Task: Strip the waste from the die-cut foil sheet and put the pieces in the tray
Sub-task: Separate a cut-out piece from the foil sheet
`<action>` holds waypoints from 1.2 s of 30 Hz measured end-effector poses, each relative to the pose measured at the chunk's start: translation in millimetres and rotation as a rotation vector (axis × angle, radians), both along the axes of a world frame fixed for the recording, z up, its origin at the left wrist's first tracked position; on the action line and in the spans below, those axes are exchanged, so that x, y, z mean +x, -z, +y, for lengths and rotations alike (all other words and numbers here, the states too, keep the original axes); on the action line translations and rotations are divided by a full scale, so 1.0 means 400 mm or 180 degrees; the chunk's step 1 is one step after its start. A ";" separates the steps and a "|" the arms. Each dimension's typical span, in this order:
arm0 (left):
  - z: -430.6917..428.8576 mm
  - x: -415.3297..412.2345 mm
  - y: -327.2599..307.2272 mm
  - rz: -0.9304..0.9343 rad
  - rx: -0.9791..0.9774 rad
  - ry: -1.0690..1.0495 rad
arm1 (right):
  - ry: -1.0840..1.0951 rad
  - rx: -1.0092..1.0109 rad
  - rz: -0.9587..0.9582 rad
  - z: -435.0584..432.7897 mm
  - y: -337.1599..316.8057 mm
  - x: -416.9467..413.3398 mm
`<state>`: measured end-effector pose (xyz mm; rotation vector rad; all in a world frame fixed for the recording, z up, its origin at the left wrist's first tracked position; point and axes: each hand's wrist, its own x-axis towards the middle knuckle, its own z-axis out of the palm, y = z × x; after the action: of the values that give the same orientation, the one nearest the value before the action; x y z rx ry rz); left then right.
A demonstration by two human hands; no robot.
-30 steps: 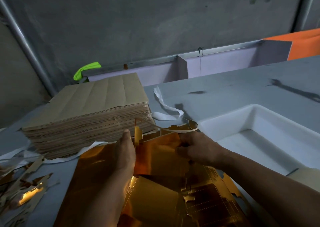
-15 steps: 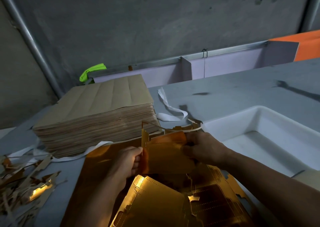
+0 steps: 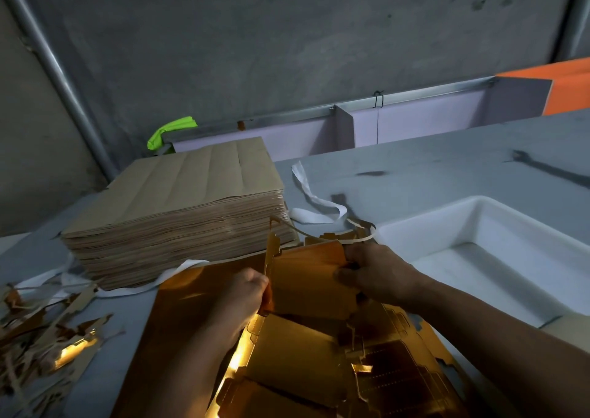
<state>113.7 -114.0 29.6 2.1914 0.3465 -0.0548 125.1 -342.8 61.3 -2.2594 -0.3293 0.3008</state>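
A gold die-cut foil sheet [image 3: 306, 347] lies in front of me on the grey table, partly broken into shaped pieces. My left hand [image 3: 242, 293] pinches a narrow upright waste strip [image 3: 271, 254] at the left edge of a raised foil panel [image 3: 309, 277]. My right hand [image 3: 373, 274] grips the panel's right edge. A thin curved waste strip [image 3: 360, 238] loops up behind the hands. The white tray [image 3: 498, 258] stands to the right and looks empty.
A thick stack of brown card sheets [image 3: 178, 207] stands at the back left. A heap of torn gold and brown waste [image 3: 48, 334] lies at the left. White strapping [image 3: 313, 200] curls on the table behind. A low divider wall [image 3: 351, 127] runs along the far edge.
My left hand drew back from resting flat against the panel and closed on the narrow strip at its left edge. The panel lifted a little; my right hand kept its grip.
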 end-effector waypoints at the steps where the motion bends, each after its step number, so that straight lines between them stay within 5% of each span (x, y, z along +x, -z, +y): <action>1: -0.004 0.000 0.008 -0.0037 0.0082 -0.0001 | -0.0009 -0.0019 0.0000 0.000 0.000 0.000; 36: -0.012 -0.026 0.096 -0.0927 0.0083 -0.0380 | -0.0078 0.0132 0.0153 0.000 -0.011 -0.010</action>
<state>103.1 -118.6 -9.0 2.1615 0.3124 0.3332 120.9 -342.7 65.6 -2.2052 -0.3354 0.3574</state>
